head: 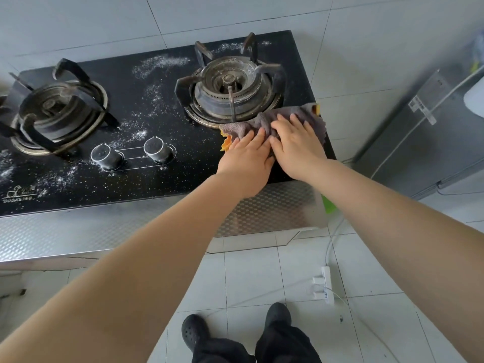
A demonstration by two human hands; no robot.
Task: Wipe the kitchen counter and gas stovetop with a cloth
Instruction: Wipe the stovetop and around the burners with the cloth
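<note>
Seen from the head camera, a black glass gas stovetop (146, 121) is dusted with white powder between and around its two burners and knobs, so most of the wiping appears left to do, and the patterned steel counter (78, 231) in front looks untouched. Both arms reach forward: the left hand (247, 161) and right hand (296, 142) lie side by side, palms down and fingers flat, pressing rather than clasping a grey cloth (264, 121) at the stovetop's front right corner, just before the right burner (230, 87).
</note>
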